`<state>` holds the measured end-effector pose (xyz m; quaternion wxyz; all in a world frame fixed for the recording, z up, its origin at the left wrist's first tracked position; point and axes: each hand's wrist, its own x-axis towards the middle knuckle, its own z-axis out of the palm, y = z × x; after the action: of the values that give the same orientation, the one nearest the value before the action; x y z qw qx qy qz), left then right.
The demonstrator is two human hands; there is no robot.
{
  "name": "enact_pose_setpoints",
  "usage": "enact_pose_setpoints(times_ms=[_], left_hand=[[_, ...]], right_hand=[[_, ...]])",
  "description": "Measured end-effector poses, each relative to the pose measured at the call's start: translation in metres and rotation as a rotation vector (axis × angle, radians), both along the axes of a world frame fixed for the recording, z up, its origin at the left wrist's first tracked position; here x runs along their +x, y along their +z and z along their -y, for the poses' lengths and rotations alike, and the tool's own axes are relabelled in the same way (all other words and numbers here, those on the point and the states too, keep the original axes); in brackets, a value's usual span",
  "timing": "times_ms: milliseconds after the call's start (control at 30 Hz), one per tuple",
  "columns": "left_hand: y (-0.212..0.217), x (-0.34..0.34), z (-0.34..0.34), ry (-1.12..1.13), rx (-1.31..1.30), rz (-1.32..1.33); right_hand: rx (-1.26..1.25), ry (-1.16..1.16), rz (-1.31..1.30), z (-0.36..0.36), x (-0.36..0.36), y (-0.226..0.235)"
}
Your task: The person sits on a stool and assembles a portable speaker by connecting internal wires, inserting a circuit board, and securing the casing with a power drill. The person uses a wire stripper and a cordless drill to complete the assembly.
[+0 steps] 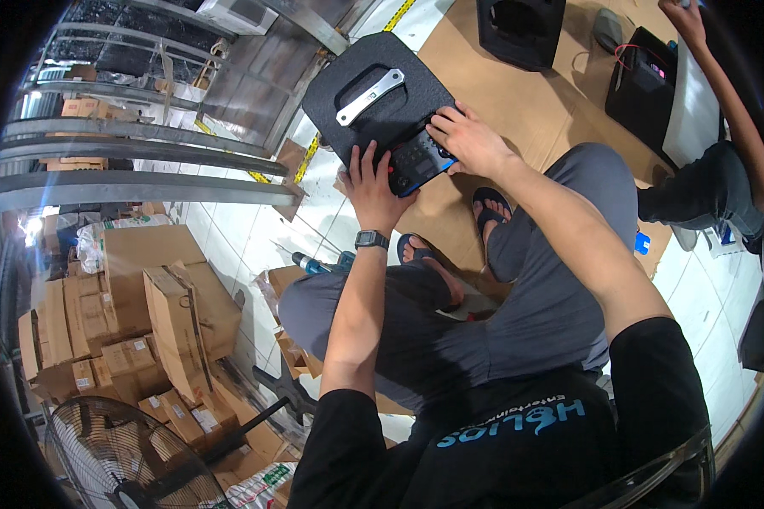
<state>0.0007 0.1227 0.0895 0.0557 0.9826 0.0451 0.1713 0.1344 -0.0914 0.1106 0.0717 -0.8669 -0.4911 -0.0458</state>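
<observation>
Together, a person's left hand [377, 191] and right hand [471, 142] clamp opposite ends of a control panel [415, 160] at the near edge of a silver-handled black cabinet [334, 99].

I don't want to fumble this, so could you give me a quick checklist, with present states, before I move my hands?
1. Left hand touching the button panel: ok, at its left end.
2. Right hand touching the panel: ok, at its right end.
3. Panel flush with the black box: cannot tell; the hands cover parts of its edges.
4. Silver handle uncovered: ok, neither hand is on it.
5. Floor beside your left knee clear of tools: not ok, a drill lies there.
6. Co-worker's arm away from your box: ok, off to the right.
</observation>
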Motion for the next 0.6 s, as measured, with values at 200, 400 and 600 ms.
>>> enact_pose_setpoints(times_ms=[200,400,600], left_hand=[[0.007,0.002,-0.006,0.033,-0.007,-0.008],[0.010,0.001,-0.006,0.048,-0.081,-0.016],[0.005,-0.001,-0.009,-0.017,-0.213,0.068]], right_hand=[[-0.013,-0.044,-0.023,0.000,0.001,0.001],[-0.016,-0.039,-0.053,-0.001,0.001,0.002],[0.059,-0.026,-0.063,0.003,-0.001,-0.007]])
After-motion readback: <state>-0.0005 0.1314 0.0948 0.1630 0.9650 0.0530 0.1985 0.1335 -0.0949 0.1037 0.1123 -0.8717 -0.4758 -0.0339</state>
